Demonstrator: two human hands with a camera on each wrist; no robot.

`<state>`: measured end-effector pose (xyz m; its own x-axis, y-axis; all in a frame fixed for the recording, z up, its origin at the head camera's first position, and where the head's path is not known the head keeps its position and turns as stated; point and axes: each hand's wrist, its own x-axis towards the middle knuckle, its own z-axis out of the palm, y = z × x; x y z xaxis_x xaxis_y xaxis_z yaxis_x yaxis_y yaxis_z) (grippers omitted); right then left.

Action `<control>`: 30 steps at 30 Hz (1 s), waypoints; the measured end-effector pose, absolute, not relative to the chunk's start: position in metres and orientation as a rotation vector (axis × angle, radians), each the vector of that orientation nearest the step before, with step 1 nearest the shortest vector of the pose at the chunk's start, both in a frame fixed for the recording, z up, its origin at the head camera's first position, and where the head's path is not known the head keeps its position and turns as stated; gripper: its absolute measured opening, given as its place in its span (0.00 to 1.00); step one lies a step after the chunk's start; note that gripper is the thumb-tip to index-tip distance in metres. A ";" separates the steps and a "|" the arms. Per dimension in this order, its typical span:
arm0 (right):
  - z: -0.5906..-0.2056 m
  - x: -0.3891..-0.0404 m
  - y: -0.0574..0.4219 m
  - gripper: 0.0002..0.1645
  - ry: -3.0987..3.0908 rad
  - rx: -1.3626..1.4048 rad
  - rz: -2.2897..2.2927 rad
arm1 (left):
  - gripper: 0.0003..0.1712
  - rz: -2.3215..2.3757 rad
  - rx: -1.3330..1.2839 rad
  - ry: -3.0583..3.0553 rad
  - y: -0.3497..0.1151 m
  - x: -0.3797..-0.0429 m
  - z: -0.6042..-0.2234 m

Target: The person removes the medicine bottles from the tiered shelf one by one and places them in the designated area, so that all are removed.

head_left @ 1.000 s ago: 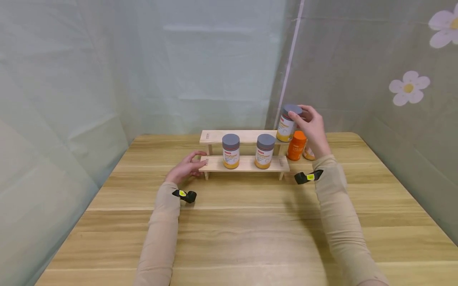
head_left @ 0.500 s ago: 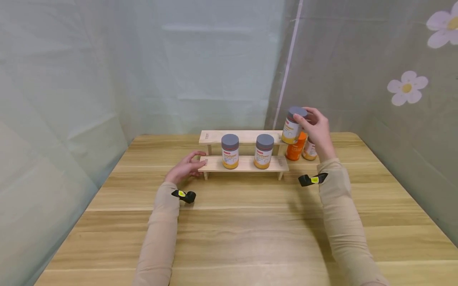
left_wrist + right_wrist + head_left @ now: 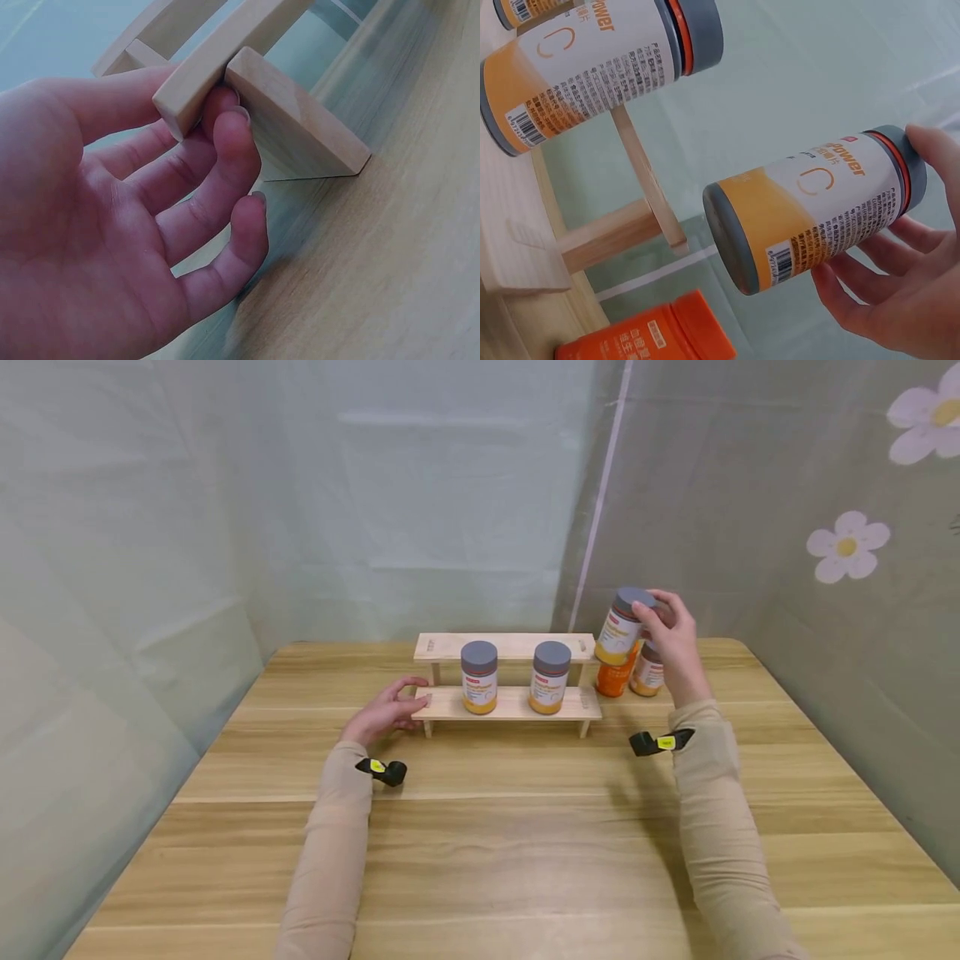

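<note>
My right hand (image 3: pixel 678 639) grips a grey-lidded vitamin jar (image 3: pixel 619 628) by its lid end. The jar is tilted in the air, just past the right end of the wooden two-tier shelf's upper board (image 3: pixel 495 646). In the right wrist view its base (image 3: pixel 731 240) points away from the hand, clear of the wood. My left hand (image 3: pixel 384 714) holds the left end of the lower board (image 3: pixel 513 697). The left wrist view shows its fingers (image 3: pixel 240 146) curled below that board (image 3: pixel 217 60). Two matching jars, left (image 3: pixel 479 678) and right (image 3: pixel 550 679), stand upright on the lower board.
Beneath the held jar, an orange bottle (image 3: pixel 615 681) stands on the wooden table (image 3: pixel 510 860), partly hidden by it. Another grey-lidded jar (image 3: pixel 648 675) stands to the bottle's right. A pale curtain (image 3: pixel 465 510) hangs behind the table.
My right hand has moved right and slightly down with the jar, from over the upper board's right end to beyond it. The jar now tilts more. My left hand keeps its hold.
</note>
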<state>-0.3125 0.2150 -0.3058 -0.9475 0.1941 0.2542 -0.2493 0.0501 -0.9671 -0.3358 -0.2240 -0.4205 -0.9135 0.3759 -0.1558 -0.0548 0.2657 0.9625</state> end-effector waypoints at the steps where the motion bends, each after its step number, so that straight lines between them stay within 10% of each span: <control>1: -0.306 -0.312 0.217 0.21 -2.015 0.058 1.975 | 0.30 1.687 0.297 2.189 -0.224 -0.335 -0.420; 30: -0.340 -0.301 0.271 0.17 -1.776 0.311 2.194 | 0.30 1.715 0.310 2.133 -0.225 -0.333 -0.423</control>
<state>-0.3008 0.2708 -0.3404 -0.9313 0.0959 0.3515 -0.3637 -0.1902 -0.9119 -0.3334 -0.2252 -0.4234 -0.9014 0.4034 -0.1574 -0.0671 0.2288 0.9712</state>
